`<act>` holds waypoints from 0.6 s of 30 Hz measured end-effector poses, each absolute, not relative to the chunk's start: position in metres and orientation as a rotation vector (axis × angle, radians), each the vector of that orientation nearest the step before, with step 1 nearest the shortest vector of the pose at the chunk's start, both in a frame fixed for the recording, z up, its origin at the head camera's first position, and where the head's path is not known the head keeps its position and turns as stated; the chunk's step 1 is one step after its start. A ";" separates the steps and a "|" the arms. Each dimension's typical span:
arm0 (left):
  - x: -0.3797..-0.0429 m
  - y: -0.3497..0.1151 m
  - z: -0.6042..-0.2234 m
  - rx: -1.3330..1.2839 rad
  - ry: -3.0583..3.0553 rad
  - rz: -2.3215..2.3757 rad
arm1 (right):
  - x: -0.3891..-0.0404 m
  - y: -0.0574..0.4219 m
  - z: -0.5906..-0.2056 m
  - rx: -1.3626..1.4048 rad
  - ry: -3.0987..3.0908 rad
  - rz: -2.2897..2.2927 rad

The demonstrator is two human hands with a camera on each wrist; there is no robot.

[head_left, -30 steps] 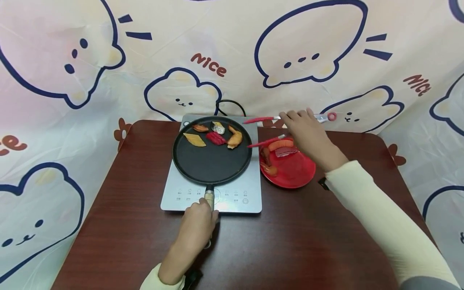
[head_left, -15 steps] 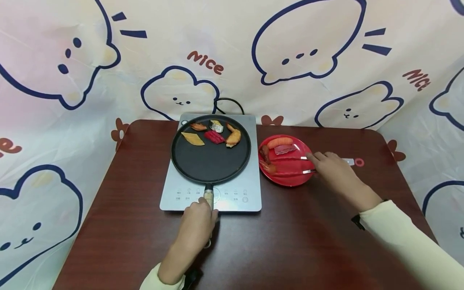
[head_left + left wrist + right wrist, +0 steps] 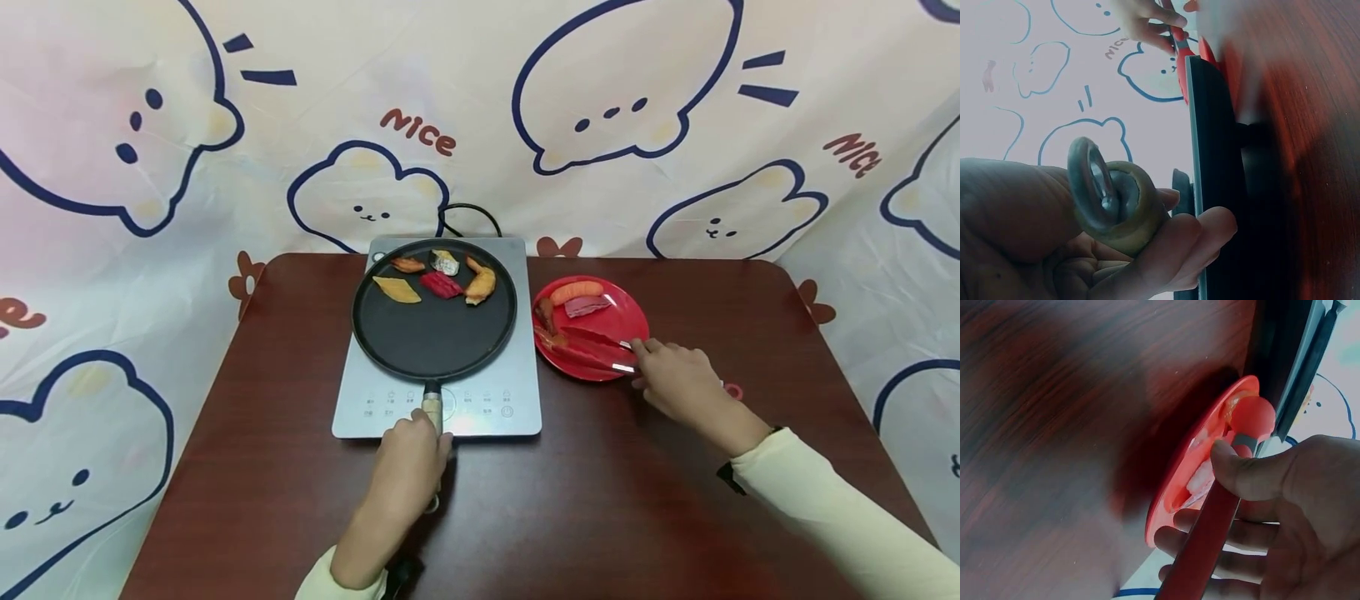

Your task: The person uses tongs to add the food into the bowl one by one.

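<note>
My left hand (image 3: pixel 407 462) grips the handle (image 3: pixel 1147 203) of a flat black frying pan (image 3: pixel 435 337). In the pan's far half lie a yellow sheet (image 3: pixel 397 290), a dark red piece (image 3: pixel 441 285), a golden shrimp-like piece (image 3: pixel 480 286) and other food pieces. My right hand (image 3: pixel 678 379) holds red-tipped tongs (image 3: pixel 1200 547). Their tips lie low over the red plate (image 3: pixel 626 312), right at an orange-brown piece (image 3: pixel 550 339) by its left rim; I cannot tell whether they grip it. An orange sausage (image 3: pixel 576 292) and a streaky meat slice (image 3: pixel 587 307) lie behind them.
The pan stands on a silver induction cooker (image 3: pixel 487 421) with a touch panel at its front. Close against the cooker's right side is the plate. Both are on a dark wooden table (image 3: pixel 570 517), with a cartoon-printed cloth (image 3: pixel 480 75) hanging behind.
My right hand has brought the tongs from beside the pan's right rim down to the plate, then their tips toward its left rim, closer together. The left hand keeps its hold.
</note>
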State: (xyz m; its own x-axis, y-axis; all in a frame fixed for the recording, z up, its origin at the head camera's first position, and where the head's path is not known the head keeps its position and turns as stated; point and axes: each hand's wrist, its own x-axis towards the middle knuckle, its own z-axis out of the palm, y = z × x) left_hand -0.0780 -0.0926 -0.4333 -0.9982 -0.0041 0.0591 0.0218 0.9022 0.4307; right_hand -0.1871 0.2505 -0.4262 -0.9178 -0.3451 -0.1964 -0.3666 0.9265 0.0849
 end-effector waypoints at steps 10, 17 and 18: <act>-0.080 -0.092 -0.434 -0.034 -3.006 -0.655 | -0.182 0.245 -0.423 -0.524 2.887 0.139; -0.079 -0.092 -0.434 -0.043 -3.004 -0.654 | -0.181 0.240 -0.422 -0.474 2.814 0.101; -0.079 -0.092 -0.434 -0.044 -3.004 -0.655 | -0.181 0.240 -0.422 -0.471 2.807 0.094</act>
State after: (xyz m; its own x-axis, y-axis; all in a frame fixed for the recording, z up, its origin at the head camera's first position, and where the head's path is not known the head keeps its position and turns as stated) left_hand -0.0791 -0.0921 -0.4340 -0.9974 0.0135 0.0710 0.0418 0.9090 0.4146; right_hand -0.1815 0.2396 -0.4221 -0.9038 -0.3092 -0.2960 -0.3283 0.9444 0.0157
